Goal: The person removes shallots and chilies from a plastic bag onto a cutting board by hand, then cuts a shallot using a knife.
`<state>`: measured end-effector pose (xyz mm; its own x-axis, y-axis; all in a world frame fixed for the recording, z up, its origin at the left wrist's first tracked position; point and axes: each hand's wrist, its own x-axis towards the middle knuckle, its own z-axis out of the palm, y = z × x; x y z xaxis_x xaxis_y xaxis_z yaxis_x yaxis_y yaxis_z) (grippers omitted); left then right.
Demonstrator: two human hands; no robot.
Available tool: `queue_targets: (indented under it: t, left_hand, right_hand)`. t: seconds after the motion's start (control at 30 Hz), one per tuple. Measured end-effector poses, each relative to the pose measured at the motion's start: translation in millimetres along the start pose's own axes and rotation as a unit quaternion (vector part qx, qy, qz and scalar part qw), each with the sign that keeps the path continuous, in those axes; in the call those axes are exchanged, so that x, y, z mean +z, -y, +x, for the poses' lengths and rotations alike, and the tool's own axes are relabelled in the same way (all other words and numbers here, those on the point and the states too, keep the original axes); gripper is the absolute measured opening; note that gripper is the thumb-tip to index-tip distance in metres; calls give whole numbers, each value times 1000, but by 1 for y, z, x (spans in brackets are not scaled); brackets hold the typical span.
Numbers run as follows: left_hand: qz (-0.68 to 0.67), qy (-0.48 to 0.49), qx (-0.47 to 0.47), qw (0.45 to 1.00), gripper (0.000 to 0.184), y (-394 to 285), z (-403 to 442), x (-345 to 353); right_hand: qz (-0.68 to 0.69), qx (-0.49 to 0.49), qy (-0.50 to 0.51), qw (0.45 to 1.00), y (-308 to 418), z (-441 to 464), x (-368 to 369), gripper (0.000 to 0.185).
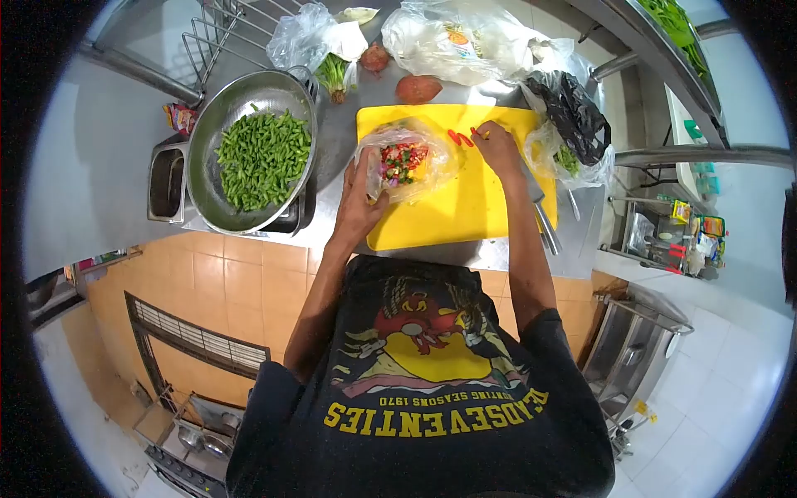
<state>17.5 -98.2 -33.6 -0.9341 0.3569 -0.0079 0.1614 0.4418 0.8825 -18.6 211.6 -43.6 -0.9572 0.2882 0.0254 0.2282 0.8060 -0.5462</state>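
Note:
My left hand grips the near left edge of a clear plastic bag. Inside the bag lie chopped red, green and purplish vegetables. Over the right part of the yellow cutting board, my right hand has its fingers pinched together on a piece of red chili. Just left of those fingertips rest a few more red chili pieces on the board. A knife lies beside my right wrist, at the board's right edge; the forearm partly covers it.
To the left stands a large metal pan holding cut green beans. Behind the board are a reddish root vegetable, an onion, green stalks and white plastic bags. A black plastic bag sits right.

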Motion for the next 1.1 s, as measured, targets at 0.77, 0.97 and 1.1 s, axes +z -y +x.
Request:
queue_targets:
  t: [0.77, 0.97, 1.1]
  left_hand:
    - [2, 10, -26, 1000, 91, 6, -5, 6]
    - [-15, 2, -29, 999, 90, 4, -5, 8]
    - [-39, 5, -15, 999, 88, 0, -3, 7]
  right_hand:
    - [-43, -179, 200, 962, 111, -78, 51, 14]
    - [-15, -206, 122, 971, 105, -83, 68, 22]
    - [-48, -182, 160, 969, 108, -83, 64, 25]
